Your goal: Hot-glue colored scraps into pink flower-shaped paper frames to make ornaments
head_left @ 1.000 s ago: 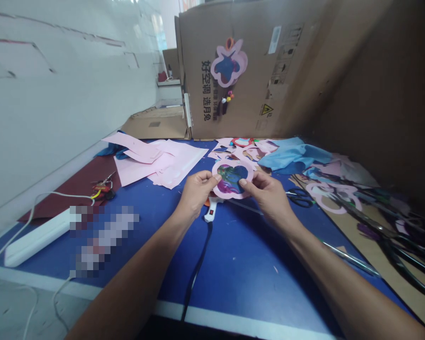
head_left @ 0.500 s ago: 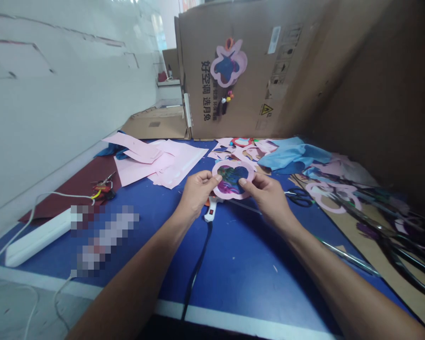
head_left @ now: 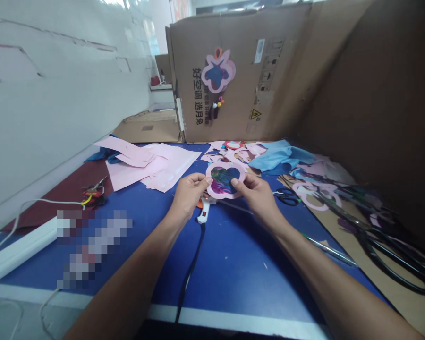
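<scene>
Both hands hold up a pink flower-shaped paper frame (head_left: 224, 180) with a blue and purple centre, above the blue table (head_left: 233, 264). My left hand (head_left: 188, 194) pinches its left edge, fingers closed. At the frame's lower right edge my right hand (head_left: 255, 194) pinches it with thumb and fingers. Below the hands lies a white glue gun (head_left: 203, 213) with a black cord (head_left: 189, 274) that runs toward me.
Pink paper sheets (head_left: 152, 163) lie at the left back, pink cut-outs and blue cloth (head_left: 279, 158) at the back. Black scissors (head_left: 286, 196) and larger shears (head_left: 393, 245) lie right. A white power strip (head_left: 17, 250) sits left. A cardboard box (head_left: 241, 71) with a finished pink flower (head_left: 217, 71) stands behind.
The view has shifted a little, so everything sits lower-left in the picture. Both hands still hold the pink frame in the same grip.
</scene>
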A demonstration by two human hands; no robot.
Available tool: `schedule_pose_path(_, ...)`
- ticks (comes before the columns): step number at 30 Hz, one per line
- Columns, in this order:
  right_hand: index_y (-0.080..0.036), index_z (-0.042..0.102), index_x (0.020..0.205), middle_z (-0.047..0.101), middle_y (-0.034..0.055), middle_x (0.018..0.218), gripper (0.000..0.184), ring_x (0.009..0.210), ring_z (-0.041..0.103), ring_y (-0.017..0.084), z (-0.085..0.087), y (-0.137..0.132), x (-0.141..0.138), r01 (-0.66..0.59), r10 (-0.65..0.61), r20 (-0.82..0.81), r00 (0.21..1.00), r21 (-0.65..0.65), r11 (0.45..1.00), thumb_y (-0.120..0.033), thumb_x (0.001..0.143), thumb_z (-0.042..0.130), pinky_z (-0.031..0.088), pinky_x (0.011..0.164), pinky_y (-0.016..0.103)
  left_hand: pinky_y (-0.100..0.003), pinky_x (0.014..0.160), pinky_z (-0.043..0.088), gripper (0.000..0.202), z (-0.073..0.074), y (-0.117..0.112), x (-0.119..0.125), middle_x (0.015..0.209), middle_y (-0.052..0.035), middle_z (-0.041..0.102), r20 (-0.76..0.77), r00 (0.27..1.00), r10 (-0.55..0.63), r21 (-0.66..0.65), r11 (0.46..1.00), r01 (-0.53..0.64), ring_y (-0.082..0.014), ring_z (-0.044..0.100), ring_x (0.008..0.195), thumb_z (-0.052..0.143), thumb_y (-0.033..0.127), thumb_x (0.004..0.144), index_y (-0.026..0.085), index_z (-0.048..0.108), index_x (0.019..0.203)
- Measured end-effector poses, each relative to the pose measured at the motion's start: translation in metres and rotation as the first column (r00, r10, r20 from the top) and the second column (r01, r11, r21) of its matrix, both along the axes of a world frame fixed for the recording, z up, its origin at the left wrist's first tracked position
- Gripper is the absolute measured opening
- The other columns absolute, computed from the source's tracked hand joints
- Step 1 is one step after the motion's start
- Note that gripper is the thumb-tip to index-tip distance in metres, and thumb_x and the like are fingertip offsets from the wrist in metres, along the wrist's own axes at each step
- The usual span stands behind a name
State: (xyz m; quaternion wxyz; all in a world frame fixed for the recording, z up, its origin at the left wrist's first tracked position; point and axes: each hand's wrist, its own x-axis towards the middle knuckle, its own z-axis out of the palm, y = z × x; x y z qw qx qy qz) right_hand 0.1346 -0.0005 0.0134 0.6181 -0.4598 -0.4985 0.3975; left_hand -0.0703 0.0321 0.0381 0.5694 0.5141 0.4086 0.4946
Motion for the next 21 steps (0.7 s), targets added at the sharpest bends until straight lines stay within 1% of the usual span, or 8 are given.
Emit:
schedule_pose_path(3,-0.022,0.073,0.077,0.069,0.0013,0.078,0.054,0.074,0.060,0.019,0.0010,0.0004,0.0005,0.007,-0.007,0.007,1.000,0.004,1.000,-0.072,0.076,0.095,0.058,0.067,0.032,-0.023,0.060,0.057,0.019,0.0002,0.0008,0.0000,0.072,-0.0030,0.077,0.007,1.000,-0.001,0.009,1.000,0.001,-0.0115,0.069,0.057,0.087,0.029,0.088,0.018,0.074,0.083)
schedule_pose_path(6,-0.022,0.074,0.078,0.069,0.0015,0.078,0.053,0.074,0.061,0.019,0.0015,0.0005,0.0005,0.000,0.000,0.005,1.000,0.001,1.000,-0.071,0.076,0.095,0.057,0.067,0.032,-0.022,0.059,0.055,0.022,-0.0018,0.0021,0.0002,0.066,-0.0015,0.074,-0.021,1.000,0.020,0.042,0.999,-0.019,-0.0112,0.066,0.055,0.088,0.032,0.086,0.018,0.073,0.080)
schedule_pose_path(9,-0.021,0.077,0.080,0.070,0.0016,0.078,0.051,0.073,0.061,0.018,0.0010,0.0004,0.0001,-0.006,0.006,-0.004,1.000,0.000,1.000,-0.069,0.077,0.095,0.056,0.067,0.031,-0.023,0.058,0.054,0.029,-0.0035,0.0021,0.0008,0.065,-0.0012,0.072,-0.034,0.999,0.013,0.065,0.998,-0.010,-0.0118,0.066,0.055,0.091,0.040,0.083,0.019,0.072,0.078)
schedule_pose_path(13,-0.021,0.079,0.083,0.072,0.0015,0.080,0.050,0.073,0.062,0.018,0.0001,0.0000,-0.0001,-0.013,0.013,-0.016,1.000,-0.002,1.000,-0.068,0.077,0.096,0.056,0.069,0.032,-0.026,0.059,0.057,0.041,-0.0032,-0.0003,0.0016,0.071,-0.0010,0.074,0.019,0.999,-0.030,0.058,0.998,0.029,-0.0132,0.067,0.057,0.095,0.053,0.077,0.020,0.071,0.082)
schedule_pose_path(15,-0.021,0.080,0.085,0.073,0.0017,0.081,0.049,0.074,0.063,0.019,-0.0002,-0.0005,-0.0007,-0.020,0.020,-0.020,1.000,-0.006,1.000,-0.067,0.078,0.096,0.058,0.070,0.033,-0.025,0.057,0.055,0.044,-0.0030,-0.0009,0.0016,0.068,0.0001,0.072,0.013,0.999,-0.032,0.063,0.998,0.031,-0.0129,0.065,0.056,0.096,0.054,0.076,0.020,0.069,0.081)
schedule_pose_path(18,-0.021,0.083,0.091,0.078,0.0032,0.087,0.048,0.077,0.066,0.020,-0.0001,-0.0014,-0.0023,-0.033,0.032,-0.028,0.999,-0.011,0.999,-0.066,0.079,0.096,0.059,0.070,0.033,-0.023,0.053,0.051,0.044,-0.0033,-0.0009,0.0016,0.063,0.0007,0.067,-0.026,1.000,-0.017,0.079,0.997,0.019,-0.0121,0.063,0.054,0.096,0.052,0.076,0.019,0.067,0.076)
schedule_pose_path(21,-0.021,0.086,0.097,0.082,0.0053,0.094,0.050,0.080,0.069,0.022,0.0004,-0.0018,-0.0041,-0.041,0.041,-0.039,0.998,-0.015,0.999,-0.065,0.078,0.096,0.060,0.069,0.033,-0.023,0.052,0.050,0.043,-0.0032,-0.0016,0.0023,0.064,0.0004,0.067,-0.028,1.000,-0.013,0.073,0.997,0.015,-0.0113,0.062,0.054,0.096,0.051,0.077,0.019,0.067,0.076)
